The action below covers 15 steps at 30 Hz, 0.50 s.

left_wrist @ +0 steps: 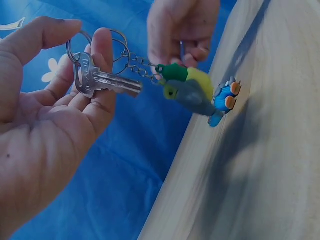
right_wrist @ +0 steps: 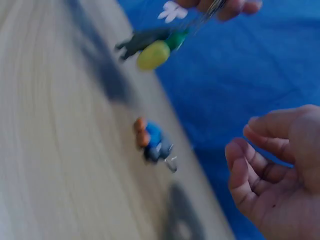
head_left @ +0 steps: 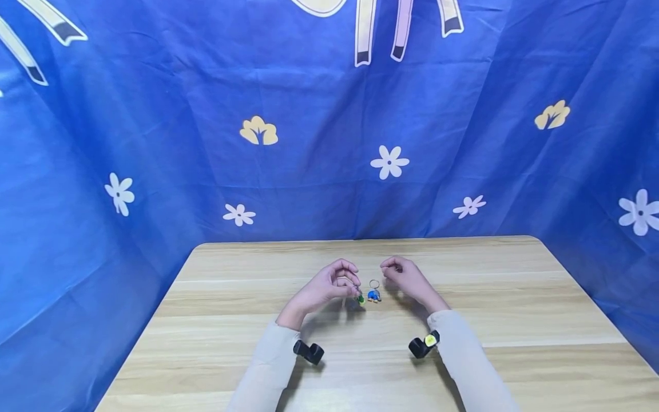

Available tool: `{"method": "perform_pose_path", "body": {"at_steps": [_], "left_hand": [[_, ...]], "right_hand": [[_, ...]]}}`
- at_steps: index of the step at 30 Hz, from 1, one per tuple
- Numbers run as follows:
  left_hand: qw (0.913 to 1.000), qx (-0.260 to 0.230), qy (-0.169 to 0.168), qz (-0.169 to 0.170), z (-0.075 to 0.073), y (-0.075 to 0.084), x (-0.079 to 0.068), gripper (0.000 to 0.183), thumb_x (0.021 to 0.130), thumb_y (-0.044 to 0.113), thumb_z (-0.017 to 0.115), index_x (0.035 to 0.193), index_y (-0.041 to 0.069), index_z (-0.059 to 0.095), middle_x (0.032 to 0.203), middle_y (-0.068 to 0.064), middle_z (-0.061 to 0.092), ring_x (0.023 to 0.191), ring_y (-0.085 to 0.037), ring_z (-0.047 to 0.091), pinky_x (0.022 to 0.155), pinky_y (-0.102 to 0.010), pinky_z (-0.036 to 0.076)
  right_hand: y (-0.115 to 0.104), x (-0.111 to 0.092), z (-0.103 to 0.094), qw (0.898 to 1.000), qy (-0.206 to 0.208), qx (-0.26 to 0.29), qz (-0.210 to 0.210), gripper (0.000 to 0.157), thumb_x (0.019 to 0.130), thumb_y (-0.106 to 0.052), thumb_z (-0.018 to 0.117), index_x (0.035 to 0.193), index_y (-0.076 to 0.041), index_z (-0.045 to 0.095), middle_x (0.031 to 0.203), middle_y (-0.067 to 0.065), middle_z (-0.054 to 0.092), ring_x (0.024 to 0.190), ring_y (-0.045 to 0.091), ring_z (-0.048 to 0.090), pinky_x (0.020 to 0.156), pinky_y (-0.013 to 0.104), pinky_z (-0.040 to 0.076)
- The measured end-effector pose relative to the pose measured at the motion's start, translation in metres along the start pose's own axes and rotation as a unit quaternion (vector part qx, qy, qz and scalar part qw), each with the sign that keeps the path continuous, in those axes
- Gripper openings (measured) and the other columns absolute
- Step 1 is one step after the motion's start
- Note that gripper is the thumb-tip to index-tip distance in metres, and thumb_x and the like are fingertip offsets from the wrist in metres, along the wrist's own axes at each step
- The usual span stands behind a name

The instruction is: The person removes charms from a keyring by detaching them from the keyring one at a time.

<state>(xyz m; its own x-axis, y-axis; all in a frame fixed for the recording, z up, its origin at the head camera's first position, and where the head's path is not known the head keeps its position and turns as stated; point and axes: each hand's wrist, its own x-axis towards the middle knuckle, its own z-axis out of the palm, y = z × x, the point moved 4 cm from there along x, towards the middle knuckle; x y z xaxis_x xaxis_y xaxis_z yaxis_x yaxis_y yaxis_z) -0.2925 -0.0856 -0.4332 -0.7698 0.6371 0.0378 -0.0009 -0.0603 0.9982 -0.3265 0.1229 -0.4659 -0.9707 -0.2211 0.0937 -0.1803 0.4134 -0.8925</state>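
Note:
My left hand [head_left: 328, 284] pinches a metal key ring [left_wrist: 69, 50] between thumb and fingers, above the table. From it hang a silver key [left_wrist: 117, 82] and, on short chains, a grey figure charm [left_wrist: 190, 97] and a green-and-yellow charm [left_wrist: 202, 82]. A blue figure keychain [head_left: 373, 296] with orange feet lies on the table between the hands, its split ring [head_left: 374, 284] pointing to the far side. My right hand [head_left: 410, 281] hovers right of that keychain, fingers loosely curled, and nothing shows between them in the right wrist view.
The wood-grain table [head_left: 463, 366] runs back to a blue patterned cloth [head_left: 319, 200], which also hangs along both sides. A black wrist camera [head_left: 310, 351] sits on the left sleeve, another wrist camera [head_left: 423, 345] on the right.

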Motion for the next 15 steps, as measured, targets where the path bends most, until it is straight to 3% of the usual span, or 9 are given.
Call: {"method": "perform_pose_path", "body": {"at_steps": [6,15], "left_hand": [[0.9998,0.009,-0.017,0.001,0.001,0.003,-0.001,0.044,0.084,-0.005,0.06,0.123,0.0,0.04,0.1,-0.002,0.059,0.086,-0.009,0.065,0.085,-0.027,0.055],[0.9994,0.013,-0.031,0.012,0.004,0.005,0.0,0.04,0.083,-0.007,0.056,0.119,0.001,0.042,0.104,-0.003,0.057,0.087,-0.008,0.064,0.088,-0.029,0.055]], "right_hand": [[-0.024,-0.018,0.001,0.997,-0.048,0.043,-0.042,0.026,0.094,-0.014,0.058,0.113,0.004,0.06,0.109,0.024,0.063,0.092,0.012,0.063,0.084,0.023,0.052],[-0.041,-0.037,0.007,0.989,-0.107,0.066,-0.08,0.034,0.094,-0.014,0.058,0.12,0.008,0.055,0.118,0.027,0.059,0.099,0.014,0.062,0.085,0.021,0.051]]}}
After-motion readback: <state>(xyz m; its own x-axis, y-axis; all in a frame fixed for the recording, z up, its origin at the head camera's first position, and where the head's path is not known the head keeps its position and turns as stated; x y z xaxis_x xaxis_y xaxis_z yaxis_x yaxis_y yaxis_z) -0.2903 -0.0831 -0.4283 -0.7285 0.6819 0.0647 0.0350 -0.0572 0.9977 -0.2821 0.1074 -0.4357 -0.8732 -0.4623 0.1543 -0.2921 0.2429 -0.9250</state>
